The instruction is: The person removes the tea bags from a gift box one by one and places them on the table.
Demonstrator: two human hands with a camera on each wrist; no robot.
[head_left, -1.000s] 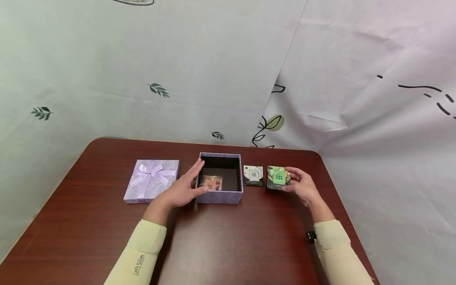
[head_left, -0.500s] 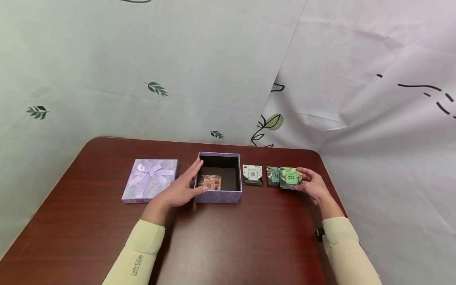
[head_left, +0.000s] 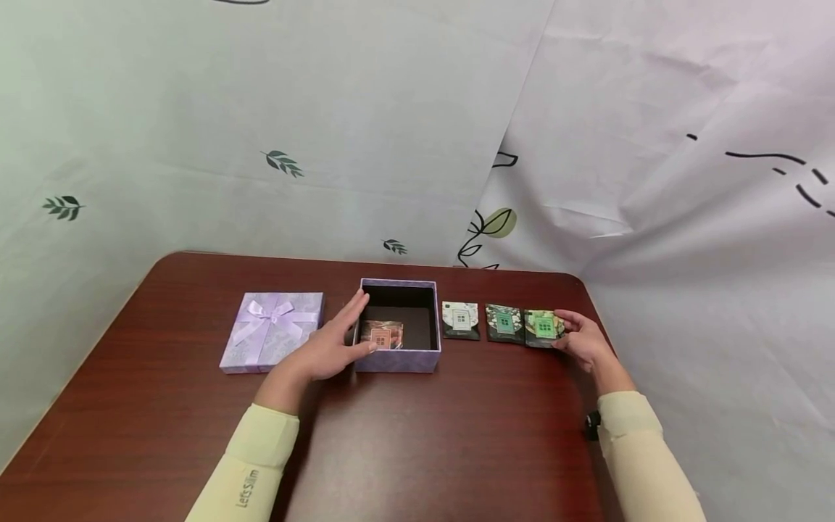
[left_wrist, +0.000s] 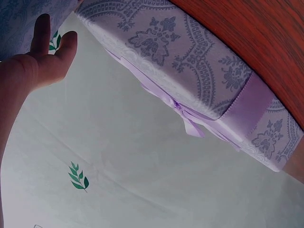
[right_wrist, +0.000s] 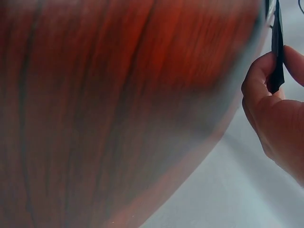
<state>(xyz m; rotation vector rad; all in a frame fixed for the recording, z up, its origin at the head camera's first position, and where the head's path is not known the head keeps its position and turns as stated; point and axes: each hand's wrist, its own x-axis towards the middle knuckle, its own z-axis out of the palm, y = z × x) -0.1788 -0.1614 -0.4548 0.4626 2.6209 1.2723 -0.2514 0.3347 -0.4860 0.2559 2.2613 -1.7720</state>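
Observation:
My left hand (head_left: 331, 346) rests along the left side of an open purple box (head_left: 399, 361), its fingers fairly straight and its thumb near the front rim. In the left wrist view, this hand (left_wrist: 45, 57) lies against the box's patterned wall. An orange-labelled sachet (head_left: 385, 335) is inside the box. My right hand (head_left: 583, 341) pinches the right edge of a green-labelled sachet (head_left: 543, 328) at the table's right. In the right wrist view, the sachet (right_wrist: 277, 52) appears edge-on between thumb and fingers. Left of it are a dark green sachet (head_left: 505, 323) and a white-topped sachet (head_left: 460, 321).
The box's lid (head_left: 272, 330), topped with a lilac ribbon bow, lies to the left of the box. The dark red wooden table (head_left: 443, 442) ends close to the right hand. A pale printed cloth (head_left: 365, 130) hangs behind the table.
My right hand has moved the green-labelled sachet to the right, uncovering the dark green sachet beneath it. The left hand stays at the box.

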